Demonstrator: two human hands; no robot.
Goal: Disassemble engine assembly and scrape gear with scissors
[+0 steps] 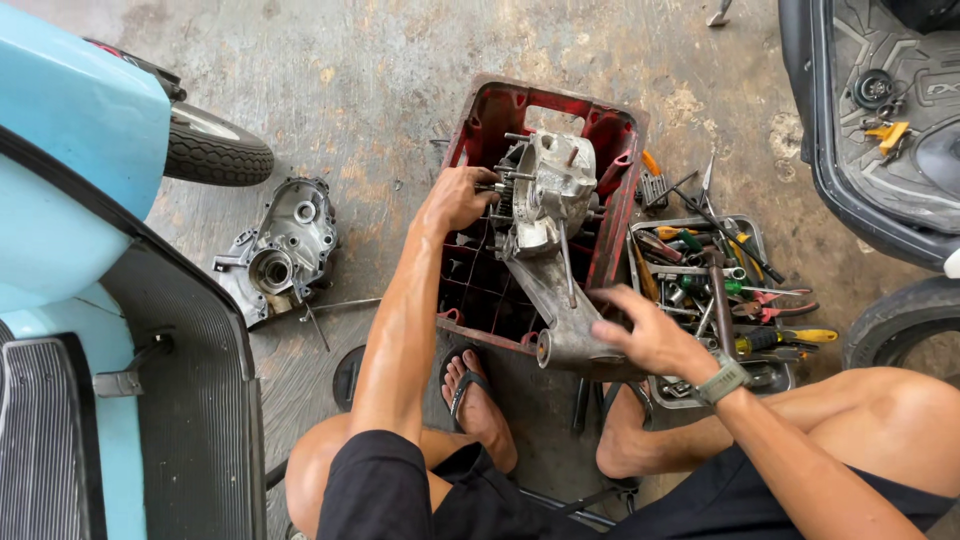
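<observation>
Two bare knees frame the bottom edge, with two feet below on the concrete floor [400,60], one in a dark sandal [466,385]. One red plastic crate [620,130] holds one grey engine casing [550,200], tilted, its long arm reaching over the near rim. Left hand [455,198] has its fingers curled around the studs at the casing's left side. Right hand [645,330] rests on the arm's lower end, fingers spread. One metal tray [756,232] beside the crate holds many screwdrivers, pliers and wrenches. One loose engine cover [280,250] lies left.
</observation>
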